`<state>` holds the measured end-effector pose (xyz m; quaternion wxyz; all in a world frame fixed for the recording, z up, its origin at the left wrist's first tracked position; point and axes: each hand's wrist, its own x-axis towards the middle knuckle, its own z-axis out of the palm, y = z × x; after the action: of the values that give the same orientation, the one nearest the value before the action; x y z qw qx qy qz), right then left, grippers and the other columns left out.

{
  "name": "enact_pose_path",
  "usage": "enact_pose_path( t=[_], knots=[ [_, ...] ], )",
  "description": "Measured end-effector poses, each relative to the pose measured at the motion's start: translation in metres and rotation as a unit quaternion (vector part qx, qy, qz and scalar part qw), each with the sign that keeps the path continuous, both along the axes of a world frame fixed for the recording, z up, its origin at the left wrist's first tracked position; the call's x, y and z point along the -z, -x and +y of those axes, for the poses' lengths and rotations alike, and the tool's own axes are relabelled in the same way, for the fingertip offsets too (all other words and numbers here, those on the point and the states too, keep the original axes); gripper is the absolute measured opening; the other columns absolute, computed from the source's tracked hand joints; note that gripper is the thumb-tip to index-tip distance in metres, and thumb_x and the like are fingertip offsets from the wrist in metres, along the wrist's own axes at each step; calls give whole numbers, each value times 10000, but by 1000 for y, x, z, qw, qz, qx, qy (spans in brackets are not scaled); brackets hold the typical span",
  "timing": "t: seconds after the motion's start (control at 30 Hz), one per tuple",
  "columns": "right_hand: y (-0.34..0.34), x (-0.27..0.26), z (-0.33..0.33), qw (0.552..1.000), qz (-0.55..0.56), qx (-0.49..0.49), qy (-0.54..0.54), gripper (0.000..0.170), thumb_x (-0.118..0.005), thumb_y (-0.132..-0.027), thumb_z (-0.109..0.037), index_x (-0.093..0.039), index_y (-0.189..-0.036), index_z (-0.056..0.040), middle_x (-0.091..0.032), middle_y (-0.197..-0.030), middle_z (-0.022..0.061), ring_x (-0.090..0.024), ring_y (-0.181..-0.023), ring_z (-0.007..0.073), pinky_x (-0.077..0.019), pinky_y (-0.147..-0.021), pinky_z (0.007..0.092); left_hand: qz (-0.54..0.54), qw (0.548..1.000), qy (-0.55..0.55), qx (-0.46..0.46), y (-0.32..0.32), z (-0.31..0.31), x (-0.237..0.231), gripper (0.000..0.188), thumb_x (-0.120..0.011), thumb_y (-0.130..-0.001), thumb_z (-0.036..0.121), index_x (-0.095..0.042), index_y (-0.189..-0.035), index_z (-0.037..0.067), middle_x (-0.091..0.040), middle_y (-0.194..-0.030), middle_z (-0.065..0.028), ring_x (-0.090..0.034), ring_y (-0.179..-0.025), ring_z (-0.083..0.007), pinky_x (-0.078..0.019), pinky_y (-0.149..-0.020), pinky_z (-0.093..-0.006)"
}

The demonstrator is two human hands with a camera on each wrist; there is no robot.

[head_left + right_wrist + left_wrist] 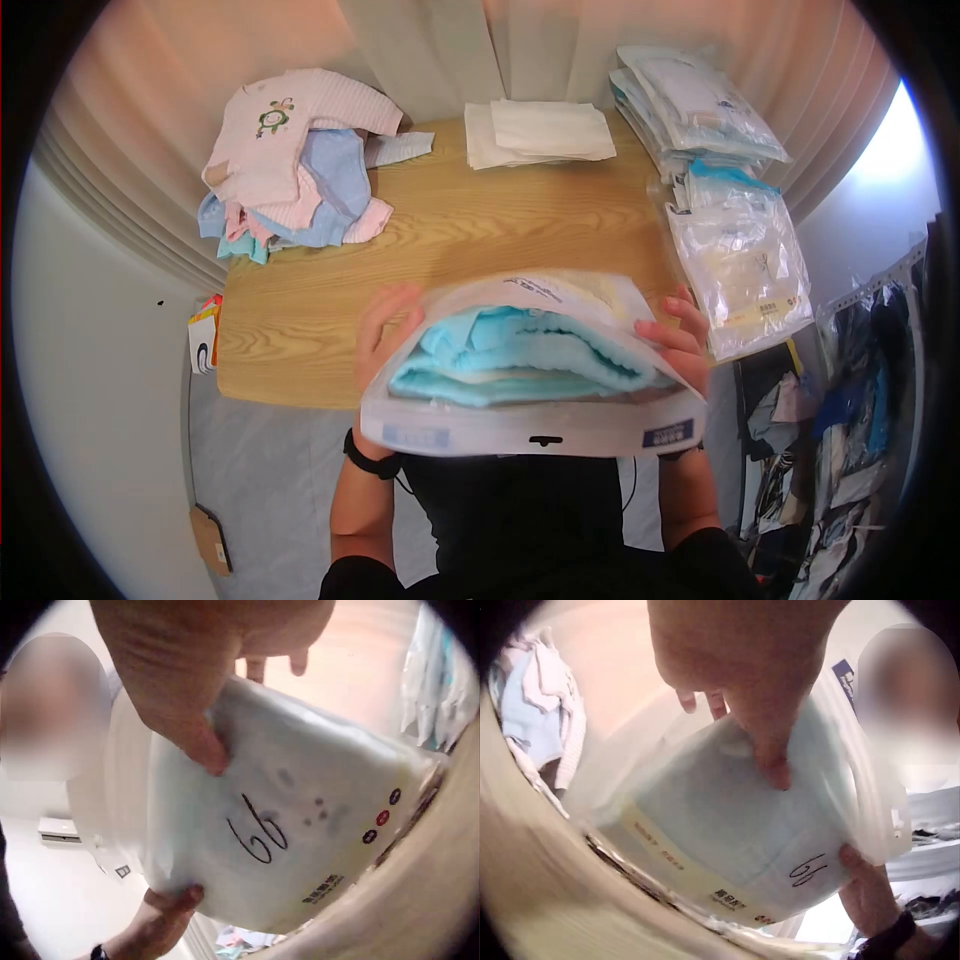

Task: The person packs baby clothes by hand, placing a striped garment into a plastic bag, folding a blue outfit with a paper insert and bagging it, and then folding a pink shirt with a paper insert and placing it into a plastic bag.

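Note:
Between both hands, over the table's front edge, is a clear plastic garment bag (540,440) with a white top band, a hang hole and blue labels. Folded inside it lies a fluffy turquoise garment (560,350). My left hand (385,330) grips one side of the bag, its thumb pressed along the face in the left wrist view. The opposite side is held by my right hand (685,335), with the thumb on the same face. Handwritten digits "66" (257,831) show on that face in both wrist views. The bag's lower edge is close to the tabletop.
Baby clothes (290,160) lie heaped at the table's back left. Flat white sheets or bags (545,135) are at the back middle. Packed plastic bags (700,105) are stacked at the back right, with further clear bags (745,265) in front. Bagged clothes (850,420) hang at the right.

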<state>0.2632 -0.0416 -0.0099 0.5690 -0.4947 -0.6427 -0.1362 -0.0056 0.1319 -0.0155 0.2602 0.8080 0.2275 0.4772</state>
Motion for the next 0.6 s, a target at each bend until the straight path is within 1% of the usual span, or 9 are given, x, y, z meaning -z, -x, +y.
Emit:
enact_pose_path(
  t=[0.03, 0.07, 0.13, 0.2, 0.27, 0.3, 0.37, 0.47, 0.6],
  knots=[
    [2, -1, 0, 999, -17, 24, 12, 365, -824, -767, -154, -575, -1032, -120, -687, -1111, 117, -535, -1213, 363, -287, -1118, 601, 28, 999, 14, -33, 2, -2, 1, 400, -652, -871, 70, -599, -1266, 38, -584, -1282, -152, -536, -1220, -331, -414, -1048, -423],
    [2, 1, 2, 997, -41, 51, 52, 457, -806, -760, -108, -552, -1139, -96, -614, -1245, 152, -492, -1261, 381, -313, -1119, 550, 57, 996, 29, -65, 3, -3, 2, 401, -639, -880, 63, -588, -1276, 37, -574, -1293, -148, -534, -1221, -318, -418, -1040, -414],
    [18, 9, -5, 973, 66, 104, 197, 529, -766, -750, -40, -515, -1215, -64, -530, -1334, 181, -454, -1295, 394, -325, -1121, 502, 160, 981, -21, -104, 12, -2, 11, 418, -613, -901, 59, -549, -1313, 33, -543, -1325, -132, -535, -1215, -256, -439, -1000, -370],
    [20, 51, -29, 930, 156, 135, 305, 671, -657, -737, 58, -409, -1358, -1, -411, -1419, 223, -410, -1326, 419, -341, -1117, 421, 144, 969, 103, -171, 36, -20, 38, 347, -551, -904, -36, -586, -1246, 10, -592, -1255, -154, -565, -1174, -266, -450, -979, -357],
    [37, 57, -51, 932, 155, 136, 298, 692, -625, -727, 81, -396, -1376, 10, -446, -1375, 227, -422, -1312, 415, -342, -1108, 432, 52, 965, 138, -215, 65, -45, 59, 353, -539, -872, -91, -612, -1206, -6, -629, -1206, -169, -588, -1151, -287, -453, -974, -350],
    [42, 55, -57, 933, 152, 135, 296, 702, -609, -722, 92, -390, -1385, 16, -464, -1352, 229, -429, -1305, 414, -343, -1104, 438, 78, 979, 110, -155, 69, -55, 60, 391, -535, -853, -106, -604, -1224, -5, -631, -1201, -180, -595, -1143, -307, -460, -976, -359],
    [66, 36, -42, 956, 70, 134, 251, 567, -656, -718, 45, -542, -1267, -39, -520, -1294, 173, -459, -1269, 376, -355, -1080, 465, 131, 990, 55, -24, 72, -77, 49, 468, -526, -814, -135, -588, -1259, -4, -635, -1192, -203, -610, -1126, -346, -474, -980, -378],
    [77, 7, -2, 955, -82, 144, 248, 421, -689, -703, -12, -642, -1115, -82, -554, -1254, 122, -491, -1229, 332, -366, -1063, 475, 133, 988, 52, -52, 13, -86, 35, 403, -529, -855, -100, -604, -1244, -25, -623, -1253, -197, -584, -1187, -341, -437, -1016, -380],
    [69, 12, 42, 959, -124, 140, 215, 332, -690, -678, -43, -683, -1006, -95, -621, -1089, 63, -580, -1051, 255, -405, -999, 458, 166, 982, -39, -85, -20, -77, 22, 372, -547, -832, -87, -639, -1189, -36, -608, -1273, -218, -582, -1174, -397, -450, -1013, -420]
  ],
)
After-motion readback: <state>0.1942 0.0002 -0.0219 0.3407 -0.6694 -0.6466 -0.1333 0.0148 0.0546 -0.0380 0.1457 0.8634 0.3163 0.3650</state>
